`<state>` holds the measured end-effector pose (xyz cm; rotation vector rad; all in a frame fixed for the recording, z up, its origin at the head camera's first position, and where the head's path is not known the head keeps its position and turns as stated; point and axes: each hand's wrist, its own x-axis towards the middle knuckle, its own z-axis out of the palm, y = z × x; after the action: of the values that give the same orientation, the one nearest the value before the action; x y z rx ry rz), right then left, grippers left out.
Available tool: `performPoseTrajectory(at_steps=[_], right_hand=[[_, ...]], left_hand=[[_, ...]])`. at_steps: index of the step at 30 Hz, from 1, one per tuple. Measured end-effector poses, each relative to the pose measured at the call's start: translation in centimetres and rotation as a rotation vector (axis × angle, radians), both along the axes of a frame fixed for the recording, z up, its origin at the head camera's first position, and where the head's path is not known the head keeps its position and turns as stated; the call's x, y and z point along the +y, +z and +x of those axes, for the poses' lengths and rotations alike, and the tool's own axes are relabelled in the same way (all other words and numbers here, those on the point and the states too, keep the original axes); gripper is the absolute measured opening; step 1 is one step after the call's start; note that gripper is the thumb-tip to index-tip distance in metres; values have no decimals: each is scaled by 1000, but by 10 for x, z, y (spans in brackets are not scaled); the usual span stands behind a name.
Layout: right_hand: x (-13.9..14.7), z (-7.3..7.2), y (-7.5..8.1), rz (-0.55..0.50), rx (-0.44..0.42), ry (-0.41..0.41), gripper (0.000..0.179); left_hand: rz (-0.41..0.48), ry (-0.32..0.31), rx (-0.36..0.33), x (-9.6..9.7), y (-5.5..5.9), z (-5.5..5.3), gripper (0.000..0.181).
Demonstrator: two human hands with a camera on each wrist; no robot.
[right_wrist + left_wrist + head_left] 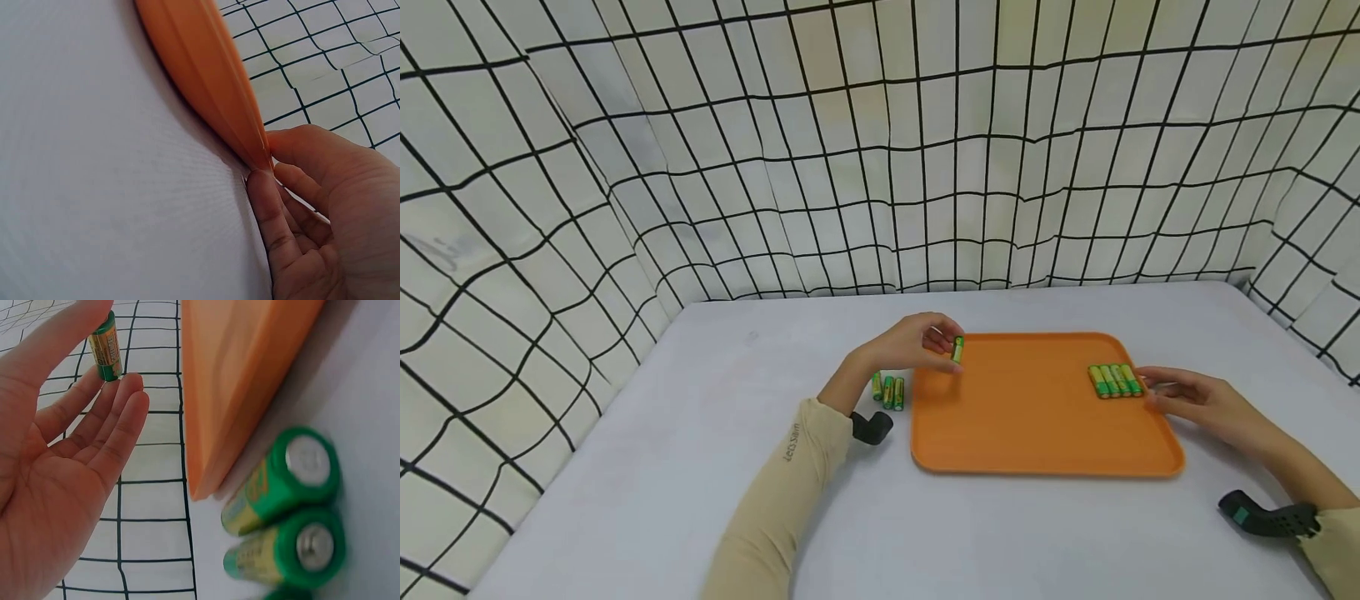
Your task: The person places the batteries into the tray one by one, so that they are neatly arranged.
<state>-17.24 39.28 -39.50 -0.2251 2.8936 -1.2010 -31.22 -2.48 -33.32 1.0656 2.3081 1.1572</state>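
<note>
Battery is being pinched by left fingers; right fingers are gripping tray; three batteries are lying beside it, four others inside.

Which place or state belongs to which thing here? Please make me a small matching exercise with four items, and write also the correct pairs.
Things
1. left hand
2. right hand
3. group of four batteries
4. group of three batteries

Places and states
A. on the table, just left of the tray
B. pinches the tray's right edge
C. side by side on the tray, near its right edge
D. holds a single battery

Right pairs: 1-D, 2-B, 3-C, 4-A
</note>
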Motion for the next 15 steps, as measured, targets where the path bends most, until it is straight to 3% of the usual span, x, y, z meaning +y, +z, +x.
performPoseTrajectory(at_steps=[15], right_hand=[[-3,0,3,5,-12,-19,55]], left_hand=[[31,-67,-3,38,1,-7,49]])
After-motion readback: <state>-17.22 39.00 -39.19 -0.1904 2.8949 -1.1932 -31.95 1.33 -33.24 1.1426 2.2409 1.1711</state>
